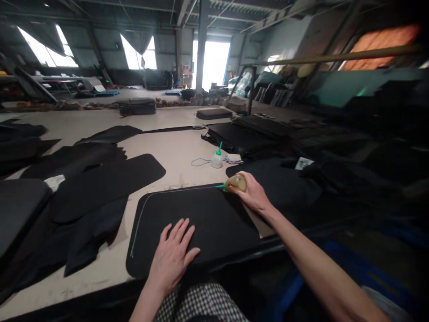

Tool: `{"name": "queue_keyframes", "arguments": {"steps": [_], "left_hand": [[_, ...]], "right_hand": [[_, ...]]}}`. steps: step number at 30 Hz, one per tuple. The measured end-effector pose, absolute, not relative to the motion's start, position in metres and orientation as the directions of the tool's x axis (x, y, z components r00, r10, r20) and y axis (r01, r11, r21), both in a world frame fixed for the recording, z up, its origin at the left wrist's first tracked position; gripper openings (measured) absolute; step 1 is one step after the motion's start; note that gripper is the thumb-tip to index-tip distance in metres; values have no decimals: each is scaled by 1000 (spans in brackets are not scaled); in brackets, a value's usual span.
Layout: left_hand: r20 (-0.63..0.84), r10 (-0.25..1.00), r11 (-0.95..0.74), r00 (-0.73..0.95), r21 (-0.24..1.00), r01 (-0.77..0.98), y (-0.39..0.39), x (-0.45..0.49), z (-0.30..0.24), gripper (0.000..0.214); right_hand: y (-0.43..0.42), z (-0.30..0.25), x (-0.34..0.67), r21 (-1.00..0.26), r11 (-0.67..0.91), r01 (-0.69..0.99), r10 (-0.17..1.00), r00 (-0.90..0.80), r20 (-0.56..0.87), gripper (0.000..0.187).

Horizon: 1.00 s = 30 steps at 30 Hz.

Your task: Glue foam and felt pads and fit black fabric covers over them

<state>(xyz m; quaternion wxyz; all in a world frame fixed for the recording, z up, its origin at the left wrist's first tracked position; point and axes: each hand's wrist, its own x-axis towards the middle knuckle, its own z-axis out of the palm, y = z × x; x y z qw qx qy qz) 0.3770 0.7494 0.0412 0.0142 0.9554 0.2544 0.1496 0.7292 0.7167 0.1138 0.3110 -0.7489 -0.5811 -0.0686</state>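
A black panel with rounded corners [201, 219] lies flat on the table in front of me. A thin pale line of glue runs along its left and far edges. My left hand [176, 252] rests on the panel with its fingers spread. My right hand [253, 192] is wrapped round a yellowish glue bottle [236, 182], tilted so that its green nozzle points left at the panel's far edge. Beyond the panel stands a second squeeze bottle [216, 159], white and upright with a green tip, beside a loop of cord.
More black panels [110, 188] and black fabric pieces [90, 237] are piled at the left. Dark stacks [248, 134] and a black sheet with a white label [304, 163] lie at the right. A grey stack [136, 106] sits farther back on the pale tabletop [167, 147].
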Motion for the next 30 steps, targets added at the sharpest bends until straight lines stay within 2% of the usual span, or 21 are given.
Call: {"name": "queue_keyframes", "arguments": {"steps": [7,17,24,30], "left_hand": [[307,455,-885,836,55,462,750,379,37,55],[287,463,-880,839,41,473,747,381,35,56],[275,468,-879,840,48,474,745,382,34,56],[286,452,-888,845,57,456,746,382,28,56]], "right_hand": [[686,114,758,-374,-250,893,768,418,486,50],[630,130,751,-410,-235,881,794,417,442,48],[562,142,736,-518,-242,821,831,450,325,45],[511,137,720,-635,-305,710,808,545,221,46]]}}
